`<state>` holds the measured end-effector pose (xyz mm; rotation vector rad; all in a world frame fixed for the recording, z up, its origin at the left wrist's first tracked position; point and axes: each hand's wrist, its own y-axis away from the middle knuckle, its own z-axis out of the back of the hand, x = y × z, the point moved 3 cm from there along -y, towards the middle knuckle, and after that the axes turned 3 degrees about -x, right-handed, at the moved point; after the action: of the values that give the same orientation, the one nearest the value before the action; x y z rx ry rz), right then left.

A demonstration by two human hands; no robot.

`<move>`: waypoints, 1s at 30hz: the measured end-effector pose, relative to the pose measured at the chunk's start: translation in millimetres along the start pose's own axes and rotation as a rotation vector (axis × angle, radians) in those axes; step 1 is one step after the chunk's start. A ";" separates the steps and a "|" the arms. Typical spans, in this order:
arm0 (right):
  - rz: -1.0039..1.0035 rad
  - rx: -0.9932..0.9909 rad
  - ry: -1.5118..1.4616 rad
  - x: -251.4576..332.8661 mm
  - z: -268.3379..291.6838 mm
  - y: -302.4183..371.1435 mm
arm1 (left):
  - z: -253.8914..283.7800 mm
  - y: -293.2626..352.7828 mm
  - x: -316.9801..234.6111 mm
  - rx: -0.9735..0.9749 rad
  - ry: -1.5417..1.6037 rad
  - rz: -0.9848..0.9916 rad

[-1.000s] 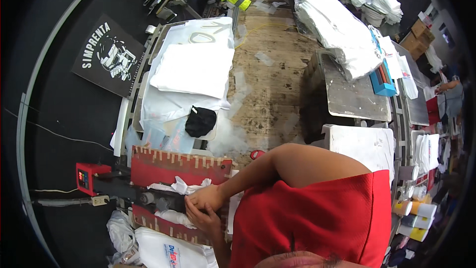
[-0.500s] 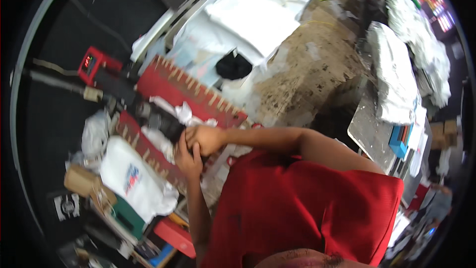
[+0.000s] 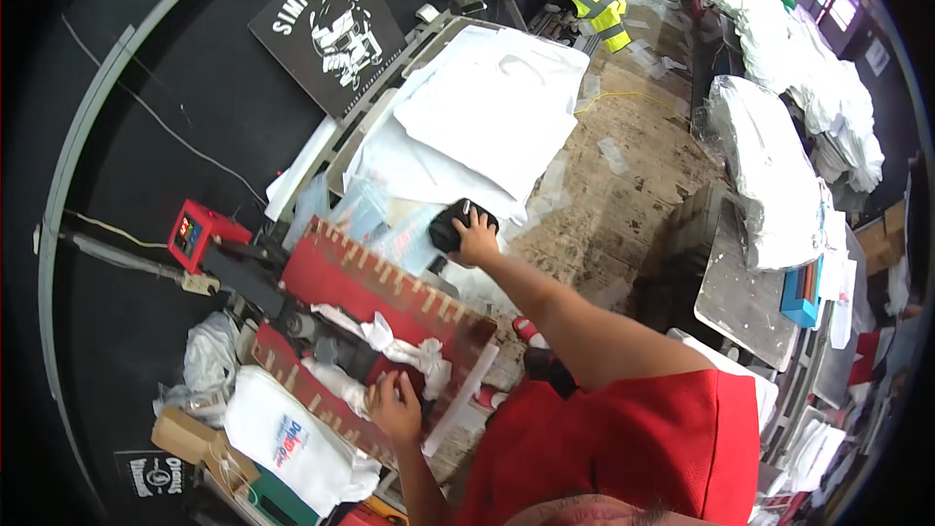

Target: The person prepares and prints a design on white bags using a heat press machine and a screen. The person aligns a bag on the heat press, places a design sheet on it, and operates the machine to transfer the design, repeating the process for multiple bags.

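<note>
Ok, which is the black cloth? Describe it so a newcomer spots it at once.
Find the big white pile left of the wooden floor. At the pile's near end, the right hand rests on the black cloth. Small, dark and rounded, it stands out from the flat white layers beside it.

Downward head-worn fisheye view

Matt black cloth (image 3: 444, 232) lies against thin, glossy translucent plastic sheets (image 3: 375, 212); the white fabric (image 3: 487, 102) looks smooth and matt. The red plate (image 3: 341, 275) appears scuffed and dull. Shiny clear plastic wraps a white bundle (image 3: 769, 185), and the wooden floor (image 3: 584, 224) looks rough and stained.
</note>
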<state>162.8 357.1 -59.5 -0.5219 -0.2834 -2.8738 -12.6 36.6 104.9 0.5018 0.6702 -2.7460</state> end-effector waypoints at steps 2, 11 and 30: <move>-0.039 -0.246 -0.003 -49.2 -3.8 -13.7 | -20.2 -18.1 -12.0 -0.014 0.055 -0.087; -0.477 -0.405 -0.873 -93.9 65.0 15.8 | -15.0 -23.0 -14.9 -0.038 0.080 -0.093; 0.273 0.272 -1.459 57.9 145.3 212.3 | 0.2 -20.6 -103.3 0.288 1.481 0.436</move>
<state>206.8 176.0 127.0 -2.2161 -0.6783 -1.6271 73.7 72.3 153.5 2.4091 0.2846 -1.6458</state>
